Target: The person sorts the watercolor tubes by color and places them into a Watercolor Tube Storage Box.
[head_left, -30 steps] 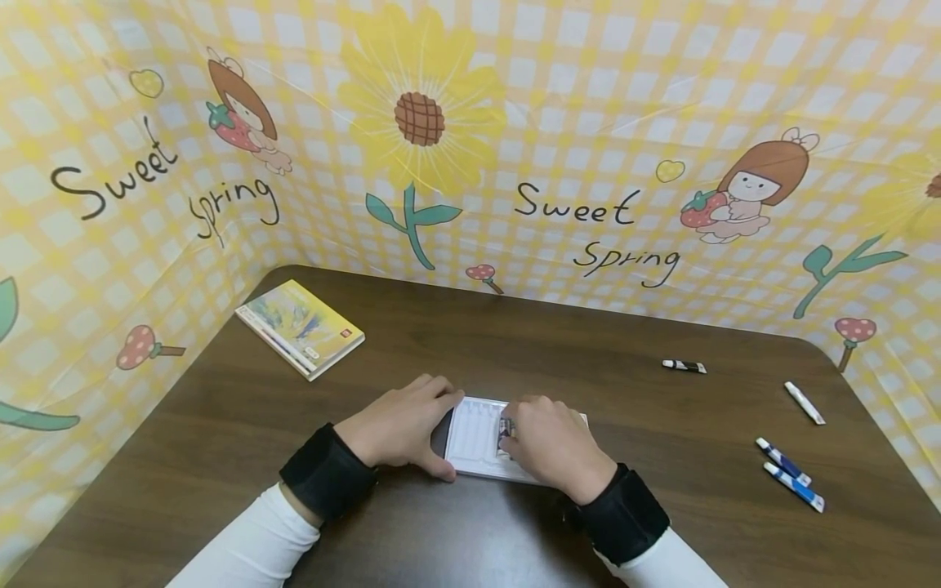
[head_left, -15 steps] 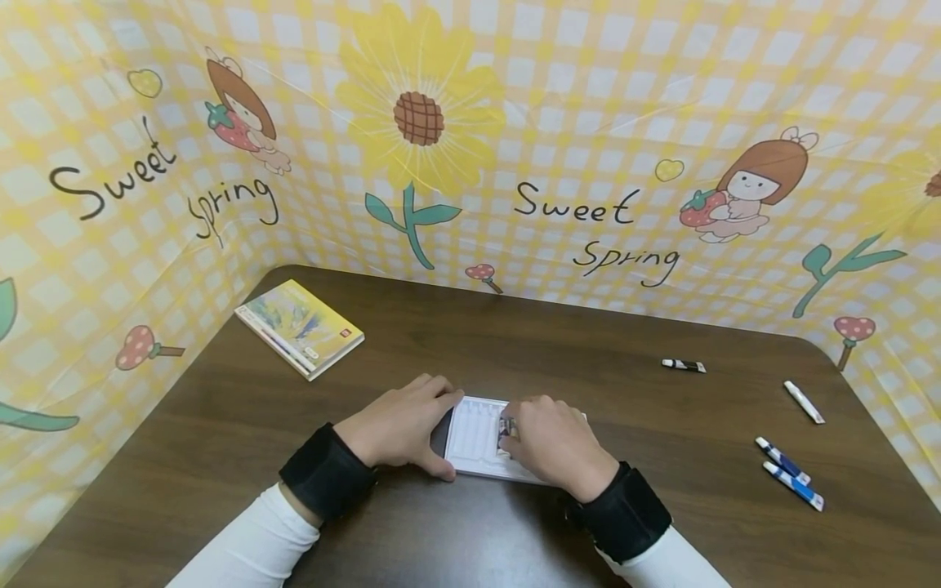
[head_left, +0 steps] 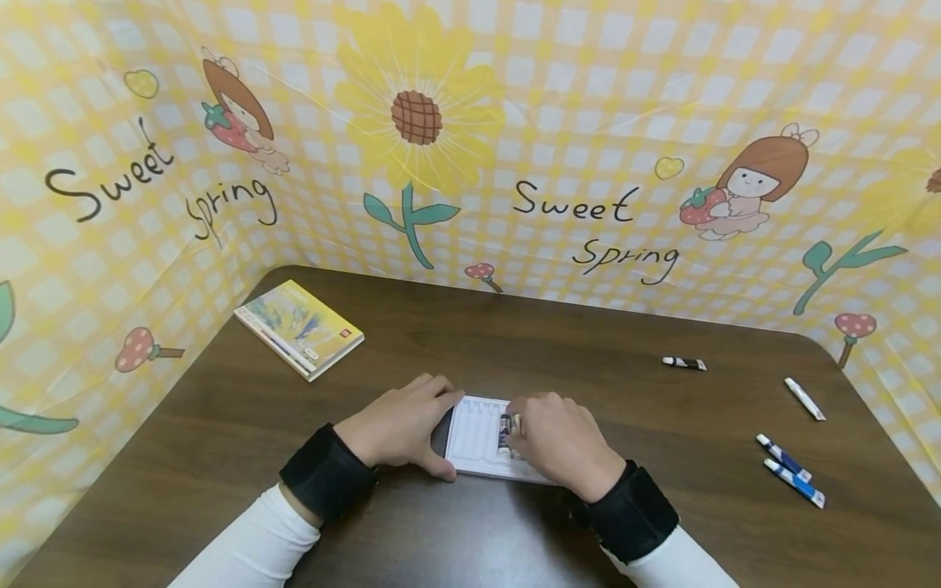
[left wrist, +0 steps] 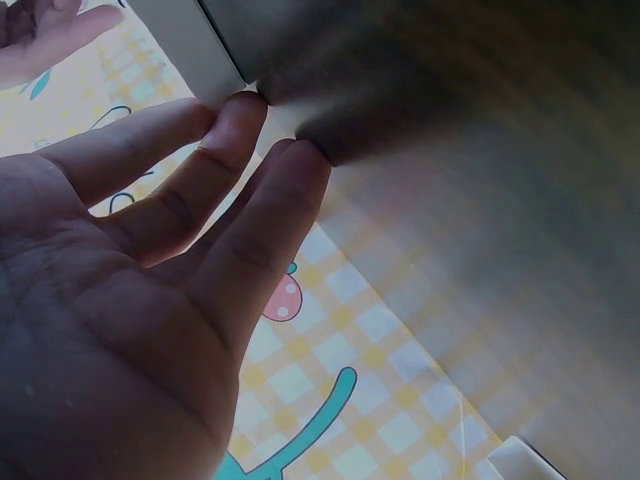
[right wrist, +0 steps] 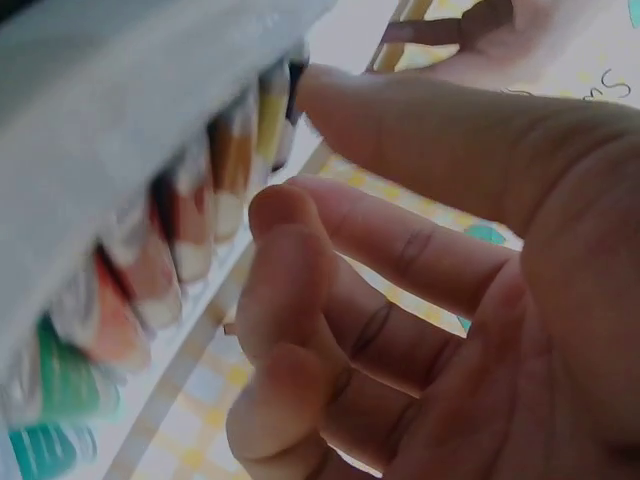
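A white slotted tray (head_left: 470, 433) lies on the table in the head view. My left hand (head_left: 400, 425) holds its left end, thumb at the near edge and fingers at the far edge. Over the tray's right part is my right hand (head_left: 562, 445), hiding much of it. A dark purple paint tube (head_left: 504, 434) lies in a slot beside its fingertips. In the right wrist view, the thumb tip touches a dark tube (right wrist: 294, 95) at the end of a row; the other fingers are loosely bent, apart from it. Orange-brown (right wrist: 236, 160) and green tubes (right wrist: 70, 375) fill other slots.
Loose on the right of the table lie a black tube (head_left: 684, 363), a white tube (head_left: 804, 398), a dark blue tube (head_left: 783, 458) and a lighter blue tube (head_left: 794, 483). A yellow book (head_left: 301, 327) sits back left. Checked cloth (head_left: 551, 106) walls the table.
My right hand has shifted slightly right, and its fingers uncover more of the dark purple tube, which now lies in its slot. The left hand has stayed in place.
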`<state>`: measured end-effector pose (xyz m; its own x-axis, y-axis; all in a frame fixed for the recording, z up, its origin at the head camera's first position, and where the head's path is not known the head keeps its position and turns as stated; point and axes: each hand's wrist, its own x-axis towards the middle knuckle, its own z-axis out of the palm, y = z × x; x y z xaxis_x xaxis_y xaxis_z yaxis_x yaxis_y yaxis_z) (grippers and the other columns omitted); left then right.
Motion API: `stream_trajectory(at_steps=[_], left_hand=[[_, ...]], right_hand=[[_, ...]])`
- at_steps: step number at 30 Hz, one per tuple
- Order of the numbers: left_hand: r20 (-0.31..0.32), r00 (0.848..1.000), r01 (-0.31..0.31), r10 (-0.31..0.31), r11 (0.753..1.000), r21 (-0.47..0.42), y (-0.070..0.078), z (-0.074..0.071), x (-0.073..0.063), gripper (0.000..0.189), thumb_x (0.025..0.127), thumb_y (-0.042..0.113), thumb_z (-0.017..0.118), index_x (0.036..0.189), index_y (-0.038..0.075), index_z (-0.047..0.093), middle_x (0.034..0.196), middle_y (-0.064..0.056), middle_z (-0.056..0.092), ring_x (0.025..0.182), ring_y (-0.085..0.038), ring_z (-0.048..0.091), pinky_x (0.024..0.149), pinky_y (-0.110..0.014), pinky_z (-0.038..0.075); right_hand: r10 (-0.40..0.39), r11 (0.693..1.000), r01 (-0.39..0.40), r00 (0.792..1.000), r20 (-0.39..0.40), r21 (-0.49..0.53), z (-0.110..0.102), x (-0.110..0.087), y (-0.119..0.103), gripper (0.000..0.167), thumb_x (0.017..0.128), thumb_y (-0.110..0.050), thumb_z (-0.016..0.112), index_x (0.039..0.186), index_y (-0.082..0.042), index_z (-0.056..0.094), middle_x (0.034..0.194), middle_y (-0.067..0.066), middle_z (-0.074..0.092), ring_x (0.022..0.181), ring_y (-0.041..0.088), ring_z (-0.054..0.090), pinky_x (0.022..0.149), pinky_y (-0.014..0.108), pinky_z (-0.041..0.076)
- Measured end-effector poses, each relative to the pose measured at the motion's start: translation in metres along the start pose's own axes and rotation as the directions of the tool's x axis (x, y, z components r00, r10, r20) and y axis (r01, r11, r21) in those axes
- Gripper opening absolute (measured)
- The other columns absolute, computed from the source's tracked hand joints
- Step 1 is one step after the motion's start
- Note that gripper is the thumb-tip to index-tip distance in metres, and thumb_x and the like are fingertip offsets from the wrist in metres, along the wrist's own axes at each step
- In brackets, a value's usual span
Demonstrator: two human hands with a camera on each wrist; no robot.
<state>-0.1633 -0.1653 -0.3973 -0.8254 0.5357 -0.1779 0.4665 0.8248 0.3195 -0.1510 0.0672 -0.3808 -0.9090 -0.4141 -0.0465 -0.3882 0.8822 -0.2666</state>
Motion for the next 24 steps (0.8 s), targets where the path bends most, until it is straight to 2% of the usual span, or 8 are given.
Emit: stream_trajectory(at_steps=[6, 12, 16, 20, 24], left_hand=[[0.002, 1.0, 0.009, -0.009, 1.0, -0.002, 0.0, 0.0, -0.001, 0.102, 0.075, 0.055, 0.092, 0.153, 0.003, 0.053, 0.148, -0.015, 0.056, 0.134, -0.029, 0.051, 0.109, -0.05, 0.052], [0.003, 1.0, 0.019, -0.019, 1.0, -0.009, 0.0, 0.0, -0.003, 0.102, 0.075, 0.054, 0.093, 0.153, 0.003, 0.053, 0.149, -0.015, 0.056, 0.135, -0.03, 0.051, 0.11, -0.05, 0.051], [0.004, 1.0, 0.021, -0.021, 1.0, -0.018, 0.0, 0.0, -0.004, 0.101, 0.075, 0.054, 0.093, 0.153, 0.003, 0.053, 0.149, -0.015, 0.056, 0.134, -0.03, 0.051, 0.109, -0.051, 0.052], [-0.002, 1.0, 0.025, -0.025, 0.999, -0.024, 0.0, 0.0, -0.006, 0.101, 0.075, 0.053, 0.093, 0.153, 0.002, 0.053, 0.148, -0.016, 0.056, 0.134, -0.03, 0.051, 0.108, -0.051, 0.052], [-0.019, 1.0, 0.019, -0.019, 1.0, -0.016, -0.002, 0.0, -0.007, 0.102, 0.074, 0.051, 0.093, 0.153, 0.001, 0.053, 0.148, -0.016, 0.056, 0.135, -0.03, 0.051, 0.106, -0.05, 0.053]], right_hand=[[0.049, 0.998, -0.049, 0.999, -0.004, 0.034, -0.01, -0.002, 0.01, 0.023, 0.093, -0.019, 0.08, 0.115, -0.011, 0.08, 0.092, 0.004, 0.075, 0.071, 0.014, 0.058, 0.06, 0.031, 0.047], [0.09, 0.995, -0.09, 0.996, -0.007, 0.048, -0.021, -0.007, 0.038, 0.026, 0.092, -0.017, 0.081, 0.116, -0.01, 0.079, 0.093, 0.005, 0.075, 0.075, 0.014, 0.064, 0.064, 0.033, 0.054], [0.1, 0.993, -0.099, 0.995, -0.019, 0.06, -0.033, -0.017, 0.068, 0.03, 0.092, -0.014, 0.079, 0.12, -0.005, 0.077, 0.091, 0.004, 0.072, 0.072, 0.014, 0.061, 0.063, 0.033, 0.051], [0.101, 0.994, -0.099, 0.993, -0.064, 0.038, -0.046, -0.03, 0.109, 0.034, 0.09, -0.014, 0.08, 0.122, -0.002, 0.075, 0.087, 0.0, 0.07, 0.071, 0.013, 0.059, 0.063, 0.035, 0.049], [0.151, 0.989, -0.15, 0.986, -0.071, 0.011, -0.061, -0.045, 0.153, 0.036, 0.09, -0.014, 0.08, 0.122, 0.002, 0.073, 0.087, 0.002, 0.072, 0.074, 0.015, 0.064, 0.064, 0.037, 0.051]])
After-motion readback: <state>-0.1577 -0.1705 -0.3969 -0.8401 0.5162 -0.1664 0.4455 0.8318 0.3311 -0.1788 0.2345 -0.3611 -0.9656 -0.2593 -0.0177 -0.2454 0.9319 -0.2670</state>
